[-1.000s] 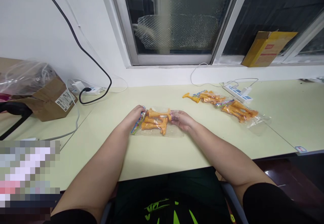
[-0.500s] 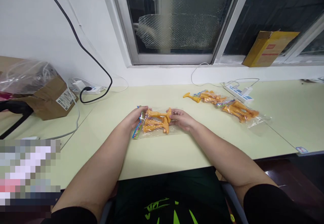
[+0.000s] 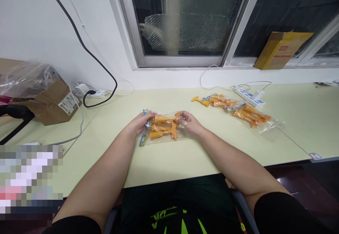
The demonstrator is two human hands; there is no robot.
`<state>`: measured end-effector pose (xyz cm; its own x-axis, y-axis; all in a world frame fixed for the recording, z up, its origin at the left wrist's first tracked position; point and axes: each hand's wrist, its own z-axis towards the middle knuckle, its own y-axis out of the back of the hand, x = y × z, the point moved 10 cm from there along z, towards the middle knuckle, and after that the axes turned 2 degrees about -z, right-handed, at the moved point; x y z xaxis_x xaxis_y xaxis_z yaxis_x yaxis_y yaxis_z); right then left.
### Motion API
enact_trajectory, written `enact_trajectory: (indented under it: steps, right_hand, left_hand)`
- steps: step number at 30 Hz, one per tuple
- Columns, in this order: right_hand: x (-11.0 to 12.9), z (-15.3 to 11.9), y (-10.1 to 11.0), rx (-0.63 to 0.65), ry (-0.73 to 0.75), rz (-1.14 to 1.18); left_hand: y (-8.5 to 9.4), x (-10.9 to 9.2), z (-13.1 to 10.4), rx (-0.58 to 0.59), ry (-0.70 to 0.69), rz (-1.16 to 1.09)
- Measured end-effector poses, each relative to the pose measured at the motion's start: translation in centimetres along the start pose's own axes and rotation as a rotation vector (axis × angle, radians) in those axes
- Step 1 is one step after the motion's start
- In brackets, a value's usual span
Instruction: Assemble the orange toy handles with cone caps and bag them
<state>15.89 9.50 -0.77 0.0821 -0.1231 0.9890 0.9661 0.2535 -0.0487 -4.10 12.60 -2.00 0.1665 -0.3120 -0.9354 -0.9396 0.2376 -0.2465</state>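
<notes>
Frame centre: left hand (image 3: 138, 124) closed on printed end of clear bag (image 3: 183, 134), right hand (image 3: 191, 124) pinching other end; orange pieces (image 3: 162, 133) inside.

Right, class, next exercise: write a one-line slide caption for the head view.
Left hand and right hand hold a clear bag of orange plastic pieces at a pale table.
</notes>
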Motion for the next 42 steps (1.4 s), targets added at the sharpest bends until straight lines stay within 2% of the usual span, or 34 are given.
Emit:
enact_trajectory:
  steps: [6, 10, 16, 19, 23, 26, 30, 33, 37, 39, 42]
  right_hand:
    - [0.9, -0.5, -0.2, -0.009, 0.09, -0.066]
    - [1.5, -0.8, 0.1, 0.02, 0.158, -0.229]
    - [1.1, -0.6, 0.7, -0.024, 0.183, -0.372]
    - [0.6, -0.4, 0.8, -0.072, 0.13, -0.343]
    - [-0.8, -0.2, 1.0, -0.136, -0.016, -0.216]
    - [-1.6, -0.2, 0.9, -0.152, -0.101, -0.112]
    - [-2.1, 0.0, 0.9, -0.157, -0.14, -0.026]
    - [-2.2, 0.2, 1.2, -0.156, -0.131, -0.063]
    - [-2.5, 0.2, 0.6, -0.054, -0.158, -0.182]
    - [-2.9, 0.0, 0.0, 0.009, -0.189, -0.148]
    - [-3.0, -0.4, -0.3, 0.021, -0.18, -0.077]
  left_hand:
    - [-0.1, -0.9, -0.2, 0.02, -0.068, -0.043]
    - [-0.3, -0.7, -0.3, 0.041, -0.067, 0.003]
    - [-0.6, -0.4, -0.6, 0.039, -0.077, 0.068]
    - [-0.6, -0.2, -0.5, 0.038, -0.061, 0.059]
    - [-0.4, 0.1, -0.3, 0.018, -0.048, 0.048]
    - [-1.0, 0.3, -0.4, 0.045, -0.032, 0.03]
    - [-1.8, 0.3, -0.8, 0.075, -0.031, 0.044]
    - [-1.9, 0.6, -0.8, 0.058, -0.02, 0.072]
    - [-1.5, 0.5, -0.4, 0.015, -0.058, 0.122]
    - [-1.2, 0.1, -0.4, -0.028, -0.103, 0.191]
    - [-0.7, -0.7, -0.7, -0.116, -0.162, 0.319]
